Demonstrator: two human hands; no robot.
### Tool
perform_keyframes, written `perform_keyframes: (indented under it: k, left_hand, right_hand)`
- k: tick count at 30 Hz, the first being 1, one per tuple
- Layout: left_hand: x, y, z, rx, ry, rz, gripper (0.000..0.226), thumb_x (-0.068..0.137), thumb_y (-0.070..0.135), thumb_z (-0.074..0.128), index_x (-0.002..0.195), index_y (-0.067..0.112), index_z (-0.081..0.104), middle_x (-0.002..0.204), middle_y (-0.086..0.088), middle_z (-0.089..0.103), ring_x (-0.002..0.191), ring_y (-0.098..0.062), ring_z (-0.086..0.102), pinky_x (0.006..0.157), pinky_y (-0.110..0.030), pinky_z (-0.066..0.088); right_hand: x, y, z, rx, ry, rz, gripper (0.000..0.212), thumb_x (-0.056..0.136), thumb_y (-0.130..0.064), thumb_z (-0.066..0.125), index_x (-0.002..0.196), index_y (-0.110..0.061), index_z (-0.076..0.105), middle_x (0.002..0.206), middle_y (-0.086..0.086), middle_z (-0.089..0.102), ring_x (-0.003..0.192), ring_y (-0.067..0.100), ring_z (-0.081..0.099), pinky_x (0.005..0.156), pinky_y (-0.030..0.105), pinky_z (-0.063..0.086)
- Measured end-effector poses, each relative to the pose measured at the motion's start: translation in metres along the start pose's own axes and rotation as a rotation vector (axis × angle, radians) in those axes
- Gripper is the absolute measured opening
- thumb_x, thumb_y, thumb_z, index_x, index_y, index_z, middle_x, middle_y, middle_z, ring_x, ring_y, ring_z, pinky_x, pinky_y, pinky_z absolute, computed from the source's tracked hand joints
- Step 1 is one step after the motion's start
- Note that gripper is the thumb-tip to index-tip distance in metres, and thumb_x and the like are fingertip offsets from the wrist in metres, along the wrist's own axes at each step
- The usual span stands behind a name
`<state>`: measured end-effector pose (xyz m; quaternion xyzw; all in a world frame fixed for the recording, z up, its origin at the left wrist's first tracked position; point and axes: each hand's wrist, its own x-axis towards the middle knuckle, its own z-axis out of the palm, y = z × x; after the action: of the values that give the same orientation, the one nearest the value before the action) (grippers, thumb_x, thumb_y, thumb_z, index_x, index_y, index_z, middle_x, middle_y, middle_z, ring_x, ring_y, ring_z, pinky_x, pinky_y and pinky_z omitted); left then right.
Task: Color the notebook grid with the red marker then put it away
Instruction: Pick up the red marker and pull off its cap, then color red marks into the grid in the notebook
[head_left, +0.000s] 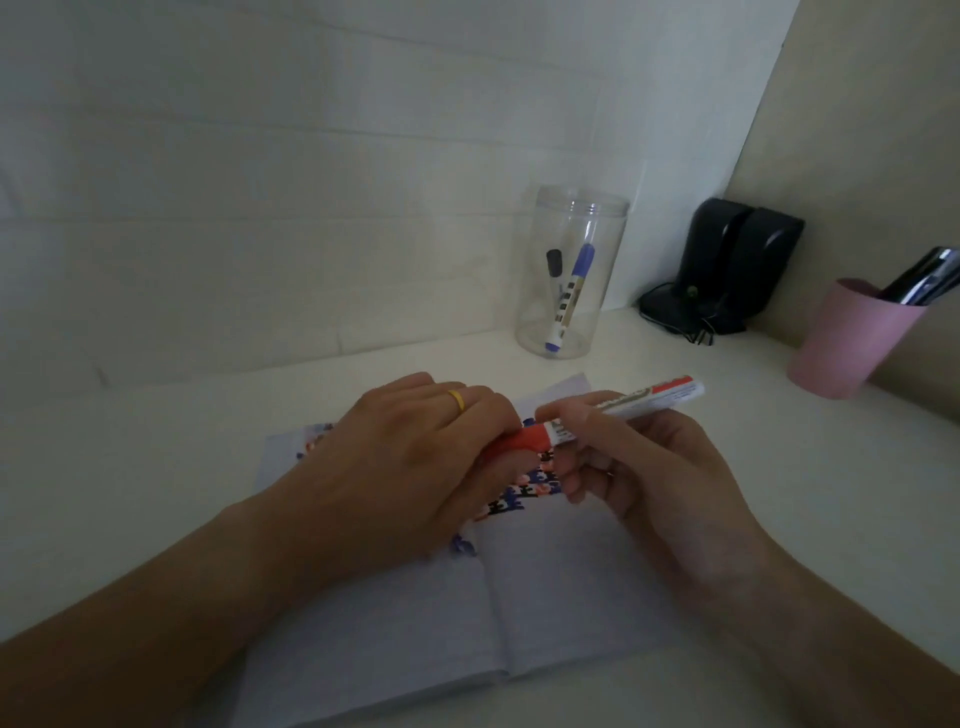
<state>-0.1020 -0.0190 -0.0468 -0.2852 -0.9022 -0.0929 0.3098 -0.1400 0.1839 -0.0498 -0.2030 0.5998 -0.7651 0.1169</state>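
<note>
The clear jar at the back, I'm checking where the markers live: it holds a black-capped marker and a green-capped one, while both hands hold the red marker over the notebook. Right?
Not quite. In the head view the clear jar holds a black-capped marker and a blue-capped marker, not a green one. The rest stands: the left hand and right hand both hold the red marker over the notebook.

marker tip (519, 441) hidden by left hand (415, 457)
</note>
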Motion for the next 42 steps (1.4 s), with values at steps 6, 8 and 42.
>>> perform_keyframes:
  k: [6, 8, 42]
  left_hand:
    - [-0.002, 0.008, -0.004, -0.055, -0.046, -0.045, 0.037, 0.106, 0.045, 0.026, 0.088, 0.021, 0.048, 0.07, 0.012, 0.041, 0.053, -0.013, 0.04, 0.056, -0.024, 0.024]
    - [-0.002, 0.006, -0.003, -0.116, -0.084, -0.025, 0.038, 0.109, 0.038, 0.023, 0.091, 0.018, 0.05, 0.074, 0.006, 0.052, 0.058, -0.014, 0.043, 0.057, -0.027, 0.032]
    - [-0.014, -0.051, 0.02, -0.224, -0.22, -0.128, 0.034, 0.094, 0.058, 0.045, 0.11, 0.037, 0.067, 0.111, 0.023, 0.065, 0.107, -0.005, 0.053, 0.086, -0.033, 0.05]
  right_hand:
    - [-0.006, -0.002, 0.008, -0.009, 0.041, -0.036, 0.017, 0.08, -0.02, 0.071, 0.072, -0.006, 0.077, 0.06, 0.01, 0.067, 0.052, 0.015, 0.059, 0.051, 0.023, 0.05]
    - [-0.007, 0.001, 0.013, 0.04, 0.023, 0.007, 0.022, 0.082, -0.022, 0.068, 0.064, -0.01, 0.074, 0.058, 0.007, 0.064, 0.054, 0.015, 0.056, 0.055, 0.025, 0.048]
    - [-0.007, 0.014, -0.009, -0.486, 0.202, 0.001, 0.011, 0.079, 0.004, 0.07, 0.073, -0.005, 0.074, 0.058, 0.01, 0.069, 0.052, 0.02, 0.063, 0.051, 0.029, 0.053]
